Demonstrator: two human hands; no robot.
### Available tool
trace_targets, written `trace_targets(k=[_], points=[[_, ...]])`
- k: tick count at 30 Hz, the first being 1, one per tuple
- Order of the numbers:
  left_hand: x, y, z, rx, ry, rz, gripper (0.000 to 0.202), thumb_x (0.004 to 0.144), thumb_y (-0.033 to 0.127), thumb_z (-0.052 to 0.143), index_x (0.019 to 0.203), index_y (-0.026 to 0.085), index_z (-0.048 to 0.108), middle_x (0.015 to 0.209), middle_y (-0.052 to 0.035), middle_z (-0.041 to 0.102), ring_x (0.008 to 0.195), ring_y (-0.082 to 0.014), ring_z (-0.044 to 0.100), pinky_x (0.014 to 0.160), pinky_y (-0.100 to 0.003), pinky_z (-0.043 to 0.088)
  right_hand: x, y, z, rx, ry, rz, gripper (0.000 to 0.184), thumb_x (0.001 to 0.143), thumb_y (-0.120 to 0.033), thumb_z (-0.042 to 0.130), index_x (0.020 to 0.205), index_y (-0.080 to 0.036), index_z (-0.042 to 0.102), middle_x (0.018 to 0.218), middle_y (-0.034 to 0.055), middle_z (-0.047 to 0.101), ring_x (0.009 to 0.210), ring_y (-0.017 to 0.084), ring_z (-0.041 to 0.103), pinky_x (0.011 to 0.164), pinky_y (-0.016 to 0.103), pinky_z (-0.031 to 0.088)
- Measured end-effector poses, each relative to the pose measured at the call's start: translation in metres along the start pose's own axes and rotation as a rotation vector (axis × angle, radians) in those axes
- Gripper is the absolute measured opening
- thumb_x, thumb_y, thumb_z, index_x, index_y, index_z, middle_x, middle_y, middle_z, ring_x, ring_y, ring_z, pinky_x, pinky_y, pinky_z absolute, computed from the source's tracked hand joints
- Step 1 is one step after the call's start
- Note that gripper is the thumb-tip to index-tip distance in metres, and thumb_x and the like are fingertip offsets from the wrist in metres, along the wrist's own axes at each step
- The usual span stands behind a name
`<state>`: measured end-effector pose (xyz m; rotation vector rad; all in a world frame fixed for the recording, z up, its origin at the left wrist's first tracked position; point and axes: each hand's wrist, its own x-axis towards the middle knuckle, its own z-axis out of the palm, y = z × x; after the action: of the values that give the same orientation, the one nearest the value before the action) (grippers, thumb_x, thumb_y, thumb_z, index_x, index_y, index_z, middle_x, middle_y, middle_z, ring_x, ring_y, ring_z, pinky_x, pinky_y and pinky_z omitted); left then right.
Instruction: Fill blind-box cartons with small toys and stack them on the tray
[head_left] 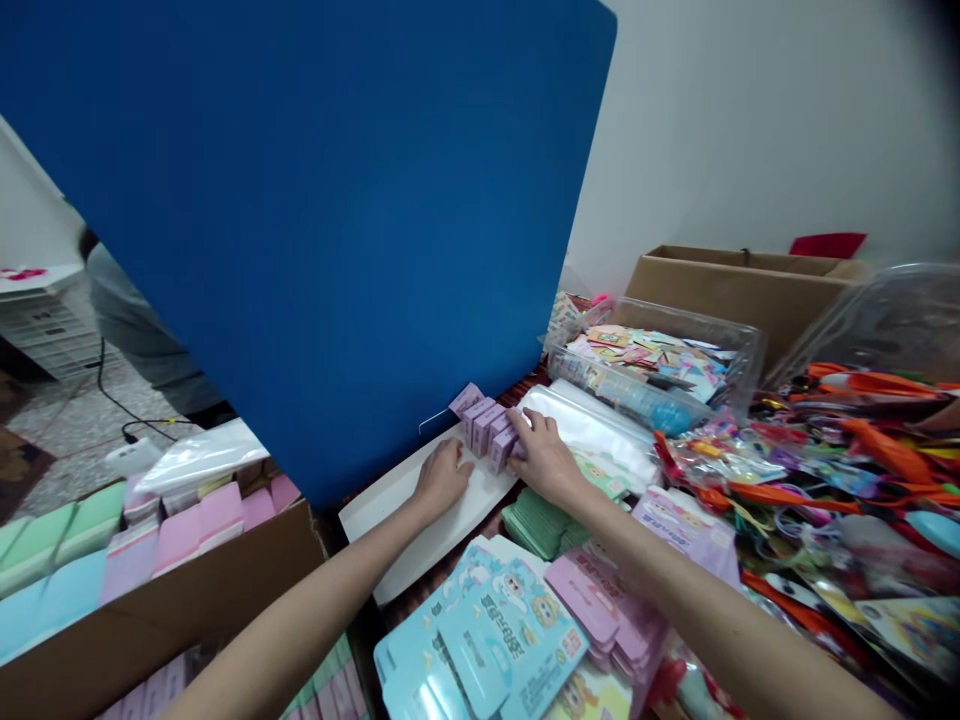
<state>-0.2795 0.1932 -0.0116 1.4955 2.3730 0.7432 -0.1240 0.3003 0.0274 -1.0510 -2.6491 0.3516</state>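
A short row of small purple boxes (489, 432) stands on a white tray-like board (416, 515), and the box at its far left end leans. My right hand (546, 452) is at the right end of this row, its fingers and thumb closed around the end box. Just in front of the row, my left hand (444, 478) hovers low over or rests on the board, fingers loosely bent and thumb apart, with nothing visible in it. Below my wrists lie flat blue printed packages (487, 635), pink packages (604, 605) and a stack of green cards (536, 522).
A big blue panel (337, 230) rises behind the board. At left, a cardboard box (225, 570) holds pastel packs. Clear plastic sleeves (600, 425), a clear bin (660, 375) of paper pieces and heaped colourful trinkets (847, 500) lie to the right. Beyond the panel, a person (146, 320) is partly visible.
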Motion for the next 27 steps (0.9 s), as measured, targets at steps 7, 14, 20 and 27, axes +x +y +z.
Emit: trace_targets(k=[7,14,20,27], points=[[0.032,0.006,-0.008,-0.211,0.223,-0.101,0.032,0.1,0.033,0.059,0.127,0.017,0.058,0.116,-0.0077,0.067,0.097,-0.0213,0.068,0.086,-0.042,0.058,0.004,-0.003,-0.006,-0.081,0.002,0.004,0.085,0.084,-0.051,0.068,0.155,-0.023,0.032,0.157,0.0207,0.035,0.141,0.039,0.032,0.102,0.055,0.038],[0.05,0.022,-0.01,-0.247,0.291,-0.146,0.031,0.099,0.034,0.061,0.124,0.016,0.06,0.117,-0.0079,0.066,0.097,-0.0212,0.068,0.084,-0.041,0.059,0.016,-0.017,-0.001,-0.111,-0.034,-0.057,0.072,0.087,-0.046,0.067,0.151,-0.027,0.04,0.158,0.0153,0.038,0.133,0.038,0.041,0.097,0.052,0.04],[0.055,0.02,-0.011,-0.191,0.225,-0.159,0.03,0.098,0.034,0.061,0.123,0.017,0.06,0.12,-0.0085,0.065,0.1,-0.0218,0.067,0.085,-0.042,0.059,0.019,-0.008,-0.005,-0.083,-0.065,-0.073,0.062,0.09,-0.034,0.059,0.15,-0.028,0.042,0.152,0.0112,0.046,0.126,0.033,0.047,0.09,0.044,0.044],[0.048,0.019,-0.024,-0.052,0.128,-0.115,0.028,0.098,0.035,0.062,0.12,0.016,0.062,0.118,-0.0078,0.066,0.1,-0.022,0.067,0.087,-0.042,0.058,0.016,-0.005,0.0,-0.09,-0.05,-0.078,0.066,0.089,-0.034,0.06,0.152,-0.026,0.039,0.155,0.0119,0.042,0.128,0.034,0.045,0.092,0.044,0.042]])
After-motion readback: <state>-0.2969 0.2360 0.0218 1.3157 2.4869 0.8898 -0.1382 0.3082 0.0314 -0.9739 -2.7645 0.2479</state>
